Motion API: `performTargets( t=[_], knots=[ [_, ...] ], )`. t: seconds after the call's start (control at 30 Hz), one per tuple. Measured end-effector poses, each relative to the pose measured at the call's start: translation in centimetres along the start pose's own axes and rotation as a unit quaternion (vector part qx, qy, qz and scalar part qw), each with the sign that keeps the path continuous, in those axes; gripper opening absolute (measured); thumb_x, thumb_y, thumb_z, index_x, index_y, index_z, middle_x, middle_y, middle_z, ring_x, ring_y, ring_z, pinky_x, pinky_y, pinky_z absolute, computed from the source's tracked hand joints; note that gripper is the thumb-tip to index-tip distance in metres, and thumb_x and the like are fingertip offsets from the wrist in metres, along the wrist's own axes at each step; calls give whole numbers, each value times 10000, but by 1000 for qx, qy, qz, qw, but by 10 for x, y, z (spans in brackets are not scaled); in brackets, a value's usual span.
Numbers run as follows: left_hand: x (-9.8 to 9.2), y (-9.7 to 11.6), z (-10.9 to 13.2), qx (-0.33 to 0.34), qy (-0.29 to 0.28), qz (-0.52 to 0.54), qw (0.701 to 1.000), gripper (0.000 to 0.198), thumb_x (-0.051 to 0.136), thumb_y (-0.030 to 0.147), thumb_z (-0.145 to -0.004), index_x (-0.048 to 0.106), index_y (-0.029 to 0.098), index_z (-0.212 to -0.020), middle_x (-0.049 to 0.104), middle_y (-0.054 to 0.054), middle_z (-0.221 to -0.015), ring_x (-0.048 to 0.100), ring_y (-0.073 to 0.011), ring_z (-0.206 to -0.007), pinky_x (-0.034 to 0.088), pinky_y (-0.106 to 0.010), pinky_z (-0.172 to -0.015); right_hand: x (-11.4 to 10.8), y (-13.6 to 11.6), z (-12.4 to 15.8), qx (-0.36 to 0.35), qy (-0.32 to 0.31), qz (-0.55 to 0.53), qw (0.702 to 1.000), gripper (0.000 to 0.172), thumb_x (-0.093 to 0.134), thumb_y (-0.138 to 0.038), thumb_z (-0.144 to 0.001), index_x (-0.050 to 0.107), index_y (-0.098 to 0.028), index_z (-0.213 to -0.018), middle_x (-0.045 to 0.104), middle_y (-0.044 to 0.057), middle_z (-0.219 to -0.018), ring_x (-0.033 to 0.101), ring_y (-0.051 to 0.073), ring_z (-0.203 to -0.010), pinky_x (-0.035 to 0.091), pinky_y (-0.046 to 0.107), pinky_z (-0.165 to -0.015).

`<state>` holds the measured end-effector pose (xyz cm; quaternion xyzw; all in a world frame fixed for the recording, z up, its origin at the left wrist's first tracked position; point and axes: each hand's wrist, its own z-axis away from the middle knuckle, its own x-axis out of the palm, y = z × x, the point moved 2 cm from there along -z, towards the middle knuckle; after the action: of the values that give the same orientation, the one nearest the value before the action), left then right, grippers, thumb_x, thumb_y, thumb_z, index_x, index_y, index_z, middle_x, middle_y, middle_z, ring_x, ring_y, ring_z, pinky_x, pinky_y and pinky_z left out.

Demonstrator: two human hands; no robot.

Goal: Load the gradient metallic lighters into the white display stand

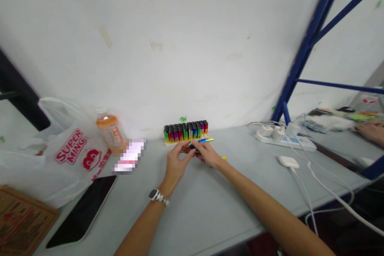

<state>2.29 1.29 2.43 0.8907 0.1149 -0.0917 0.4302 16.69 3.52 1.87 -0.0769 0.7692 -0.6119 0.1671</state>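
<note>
Just in front of a rack of lighters [186,131], my two hands meet over the grey desk. A slim lighter [207,140], its shiny body fading from blue to yellow, lies sideways between them with its dark end to the left. My left hand [177,161], below a wrist with a silver-banded watch [159,197], pinches near the dark end. My right hand [207,154] has its fingers closed around the body, partly hiding it. A yellow tip [224,159] shows beside my right wrist; what it belongs to is hidden. The racked lighters stand upright in several colours with black tops.
To the left are a plastic bag [75,152], an orange drink bottle [111,130], a blurred-out phone-like item [130,157], a dark tablet [84,212] and a cardboard box [24,222]. A power strip [285,140], charger [288,162] and cables lie right. Another person's hand [372,133] is at far right.
</note>
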Motion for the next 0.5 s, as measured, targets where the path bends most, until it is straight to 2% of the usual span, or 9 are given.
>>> performTargets(
  t=[0.1,0.23,0.37,0.5],
  knots=[
    [-2,-2,2,-23,16,15,1000,378,702,355,-807,612,172,-1125,678,-37,-904,637,-143,-781,544,-290,-748,5,2,5,74,35,-132,988,634,401,-772,-826,523,-190,-605,303,-78,-434,256,81,-387,273,221,-397],
    [0,-3,4,-13,-20,-48,999,177,625,323,-859,659,180,-958,676,-27,-857,621,-135,-762,510,-271,-703,-3,-1,14,133,108,-226,959,637,437,-774,-789,461,-193,-528,225,-98,-395,174,57,-360,177,198,-365],
    [8,-2,8,7,-77,-75,994,131,587,285,-877,668,185,-905,668,-20,-843,608,-130,-746,479,-259,-671,-13,-3,20,158,160,-247,943,614,472,-748,-775,391,-204,-502,200,-101,-394,127,47,-355,85,202,-359],
    [14,0,12,7,-120,-88,989,134,571,279,-879,666,185,-881,655,-19,-821,595,-128,-721,469,-256,-657,-18,-1,22,131,192,-238,943,566,530,-698,-765,371,-214,-518,210,-102,-399,134,47,-357,91,209,-360]
  ],
)
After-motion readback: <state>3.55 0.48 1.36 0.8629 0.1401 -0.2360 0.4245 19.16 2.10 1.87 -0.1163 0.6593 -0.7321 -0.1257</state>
